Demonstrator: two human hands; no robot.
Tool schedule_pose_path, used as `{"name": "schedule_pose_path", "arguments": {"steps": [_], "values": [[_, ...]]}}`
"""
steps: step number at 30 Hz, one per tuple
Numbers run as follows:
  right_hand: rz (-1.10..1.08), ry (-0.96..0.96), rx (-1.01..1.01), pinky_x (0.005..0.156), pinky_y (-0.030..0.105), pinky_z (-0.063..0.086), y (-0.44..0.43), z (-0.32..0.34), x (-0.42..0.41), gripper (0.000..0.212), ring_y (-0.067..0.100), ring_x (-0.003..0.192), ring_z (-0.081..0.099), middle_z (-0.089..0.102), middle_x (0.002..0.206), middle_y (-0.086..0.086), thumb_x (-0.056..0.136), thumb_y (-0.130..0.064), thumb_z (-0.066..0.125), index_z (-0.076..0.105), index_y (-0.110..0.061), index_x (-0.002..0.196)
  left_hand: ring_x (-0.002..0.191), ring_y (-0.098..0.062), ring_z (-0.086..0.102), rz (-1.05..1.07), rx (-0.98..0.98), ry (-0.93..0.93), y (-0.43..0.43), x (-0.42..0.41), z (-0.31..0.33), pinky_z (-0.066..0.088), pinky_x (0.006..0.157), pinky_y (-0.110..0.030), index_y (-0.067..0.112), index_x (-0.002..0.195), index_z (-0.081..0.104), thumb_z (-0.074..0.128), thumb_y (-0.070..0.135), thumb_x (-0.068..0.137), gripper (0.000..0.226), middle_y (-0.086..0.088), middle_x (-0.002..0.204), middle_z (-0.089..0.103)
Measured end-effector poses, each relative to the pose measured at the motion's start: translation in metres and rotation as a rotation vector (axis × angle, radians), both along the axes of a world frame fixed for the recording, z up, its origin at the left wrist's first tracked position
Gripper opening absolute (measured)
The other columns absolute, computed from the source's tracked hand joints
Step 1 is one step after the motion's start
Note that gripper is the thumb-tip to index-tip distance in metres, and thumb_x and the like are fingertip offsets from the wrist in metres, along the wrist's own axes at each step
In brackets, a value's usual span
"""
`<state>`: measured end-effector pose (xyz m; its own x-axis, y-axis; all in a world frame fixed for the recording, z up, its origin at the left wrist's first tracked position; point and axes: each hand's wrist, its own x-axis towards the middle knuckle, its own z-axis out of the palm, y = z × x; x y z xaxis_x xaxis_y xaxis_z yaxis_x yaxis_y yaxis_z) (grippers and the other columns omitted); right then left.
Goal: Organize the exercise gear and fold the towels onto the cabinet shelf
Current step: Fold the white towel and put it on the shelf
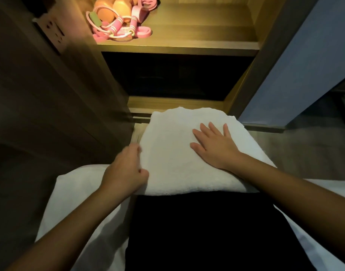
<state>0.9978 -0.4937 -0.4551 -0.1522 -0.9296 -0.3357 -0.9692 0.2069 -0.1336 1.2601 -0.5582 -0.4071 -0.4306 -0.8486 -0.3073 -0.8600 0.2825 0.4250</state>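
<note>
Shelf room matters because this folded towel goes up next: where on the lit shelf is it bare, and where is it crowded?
Bare: the shelf from the pink exercise gear rightward to the right cabinet wall, front edge to back. Crowded: the left end, where the gear is heaped nearly front to back. The towel would likely fit there.

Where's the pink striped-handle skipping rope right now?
In the head view, top left: the pink striped-handle skipping rope lies at the left end of the lit wooden shelf, in front of orange gear.

Dim room, warm-lit shelf (187, 44) (wide-angle edge warping)
</note>
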Motion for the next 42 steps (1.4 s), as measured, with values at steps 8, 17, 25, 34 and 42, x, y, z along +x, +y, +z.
{"name": "schedule_pose_path", "arguments": {"steps": [8, 17, 25, 34, 42], "values": [[-0.078, -0.006, 0.073, 0.114, 0.061, -0.013, 0.041, 0.005, -0.006, 0.071, 0.024, 0.15, -0.017, -0.016, 0.163, -0.006, 0.09, -0.071, 0.007, 0.004, -0.04, 0.154, 0.15, -0.03, -0.012, -0.428, -0.254, -0.301, 0.02, -0.086, -0.023, -0.004, 0.118, -0.059, 0.036, 0.153, 0.007, 0.023, 0.057, 0.096, 0.062, -0.005, 0.164, -0.014], [-0.602, -0.381, 0.084, 0.118, 0.057, 0.02, 0.072, -0.001, -0.039, 0.082, 0.037, 0.149, 0.009, -0.008, 0.164, 0.002, 0.089, -0.074, 0.024, -0.006, -0.033, 0.154, 0.15, -0.035, -0.005, 0.042, 0.188, -0.239, 0.026, -0.032, -0.039, 0.014, 0.117, -0.061, 0.038, 0.152, -0.008, 0.018, 0.075, 0.087, 0.079, -0.002, 0.162, -0.021], [-0.867, -0.719, -0.209, 0.09, 0.032, 0.041, 0.105, 0.022, -0.066, 0.055, 0.019, 0.112, 0.053, 0.054, 0.138, 0.005, 0.094, -0.032, 0.06, 0.042, -0.017, 0.143, 0.149, -0.025, -0.016, -0.51, -0.264, -0.17, 0.026, -0.118, -0.032, -0.007, 0.118, -0.058, 0.033, 0.155, 0.006, 0.011, 0.064, 0.095, 0.067, 0.0, 0.164, -0.012], [-1.051, -1.192, -0.098, 0.08, 0.034, 0.055, 0.152, 0.025, -0.091, 0.024, 0.025, 0.1, 0.067, 0.068, 0.111, 0.011, 0.091, -0.027, 0.064, 0.066, -0.011, 0.11, 0.151, -0.021, -0.003, -0.49, -0.23, -0.196, 0.023, -0.114, -0.047, -0.004, 0.12, -0.054, 0.033, 0.152, 0.022, 0.021, 0.057, 0.099, 0.058, 0.004, 0.164, 0.005], [-0.771, -1.375, 0.24, 0.08, 0.03, 0.058, 0.145, 0.014, -0.113, 0.053, 0.023, 0.107, 0.068, 0.069, 0.12, 0.009, 0.077, -0.037, 0.077, 0.06, -0.014, 0.122, 0.151, -0.019, -0.005, -0.449, -0.235, -0.223, 0.02, -0.111, -0.051, -0.007, 0.118, -0.057, 0.037, 0.152, 0.018, 0.018, 0.061, 0.097, 0.06, 0.007, 0.165, 0.001]]}}
